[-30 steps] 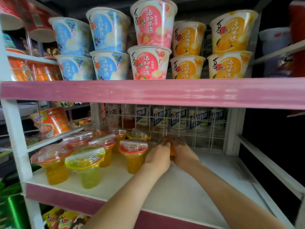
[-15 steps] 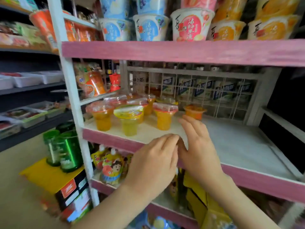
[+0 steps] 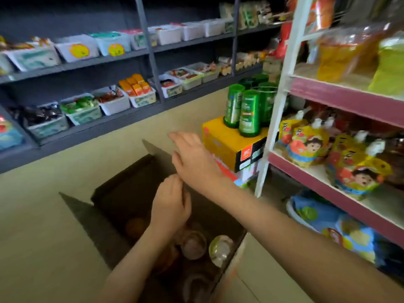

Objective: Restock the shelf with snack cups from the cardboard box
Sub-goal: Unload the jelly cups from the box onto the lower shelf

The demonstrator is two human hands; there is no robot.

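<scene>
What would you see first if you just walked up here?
The left hand and right hand reach over an open cardboard box on the floor, with round snack cups inside. Just behind, shiny green bottles stand on a yellow box, and cartoon pouches sit on the pink shelf at right.

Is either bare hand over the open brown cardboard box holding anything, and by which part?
Nothing is held: the left hand and the right hand hover empty above the open brown cardboard box.

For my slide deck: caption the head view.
Left hand and right hand, both empty, hover over the open box of cups beside the shelf.
</scene>
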